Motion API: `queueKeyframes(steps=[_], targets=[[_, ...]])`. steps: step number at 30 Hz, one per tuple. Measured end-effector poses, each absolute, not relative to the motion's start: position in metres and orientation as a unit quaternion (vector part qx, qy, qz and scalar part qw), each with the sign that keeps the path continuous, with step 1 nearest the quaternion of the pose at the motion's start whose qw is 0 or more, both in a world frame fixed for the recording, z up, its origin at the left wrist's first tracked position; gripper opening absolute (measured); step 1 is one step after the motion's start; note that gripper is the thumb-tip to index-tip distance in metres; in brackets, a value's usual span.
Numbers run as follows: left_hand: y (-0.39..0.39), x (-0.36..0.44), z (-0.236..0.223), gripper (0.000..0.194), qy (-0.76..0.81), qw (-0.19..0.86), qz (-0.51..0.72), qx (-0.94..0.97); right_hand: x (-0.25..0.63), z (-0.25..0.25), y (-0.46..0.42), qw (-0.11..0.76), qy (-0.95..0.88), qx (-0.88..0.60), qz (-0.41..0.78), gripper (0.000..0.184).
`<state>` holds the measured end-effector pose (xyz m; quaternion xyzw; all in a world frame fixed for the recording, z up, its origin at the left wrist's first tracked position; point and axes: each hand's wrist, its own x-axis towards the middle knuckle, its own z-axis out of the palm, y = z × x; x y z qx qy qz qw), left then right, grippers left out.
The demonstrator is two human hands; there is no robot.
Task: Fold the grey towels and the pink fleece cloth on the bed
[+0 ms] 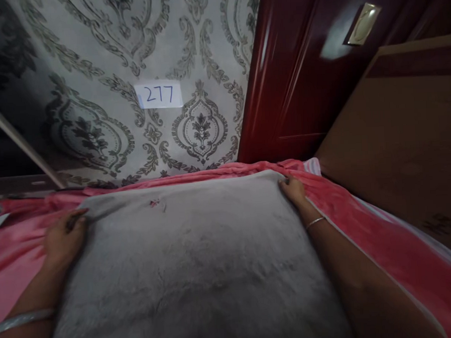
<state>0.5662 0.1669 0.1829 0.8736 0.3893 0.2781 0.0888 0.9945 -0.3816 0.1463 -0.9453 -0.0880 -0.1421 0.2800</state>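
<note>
A wide piece of grey plush fabric (213, 239), perhaps a folded blanket or a pillow, stretches in front of me with a small pink flower mark near its far edge. At its far left corner, my left hand (66, 238) is closed on the edge, the thumb bent inward. My right hand (293, 188) pinches the far right corner between thumb and fingers. The near end of the grey fabric runs out of view at the bottom. Beneath and around it lies a pink and red blanket (394, 261).
Patterned wallpaper (201, 55) faces me, with a white paper label (158, 94) reading 277. To the right are a dark red wooden door (292, 76) and a large brown cardboard box (404, 146). A dark panel with a pale edge (22, 138) stands left.
</note>
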Motion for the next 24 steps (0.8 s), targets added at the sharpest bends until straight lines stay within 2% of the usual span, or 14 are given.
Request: queueKeyframes(steps=[5, 10, 14, 16, 19, 22, 24], targets=[[0.152, 0.574, 0.190, 0.066, 0.446, 0.097, 0.236, 0.858, 1.020, 0.158, -0.382, 0.308, -0.114, -0.939, -0.098, 0.035], [0.146, 0.581, 0.191, 0.068, 0.458, 0.023, 0.192, 0.868, 1.021, 0.157, -0.386, 0.301, -0.114, -0.938, -0.131, 0.048], [0.140, 0.583, 0.199, 0.066, 0.459, 0.000, 0.115, 0.881, 1.003, 0.157, -0.383, 0.274, -0.104, -0.943, -0.158, 0.050], [0.133, 0.585, 0.203, 0.066, 0.463, -0.010, 0.125, 0.877, 0.990, 0.158, -0.374, 0.262, -0.115, -0.942, -0.175, 0.051], [0.118, 0.597, 0.200, 0.067, 0.375, -0.044, 0.167, 0.911, 0.967, 0.156, -0.353, 0.199, -0.250, -0.936, -0.146, 0.053], [0.110, 0.612, 0.191, 0.066, 0.250, -0.012, 0.093, 0.964, 0.953, 0.150, -0.339, 0.102, -0.382, -0.917, -0.050, 0.057], [0.114, 0.618, 0.186, 0.067, 0.236, 0.015, 0.043, 0.971, 0.956, 0.147, -0.341, 0.070, -0.370, -0.926, -0.014, 0.059]])
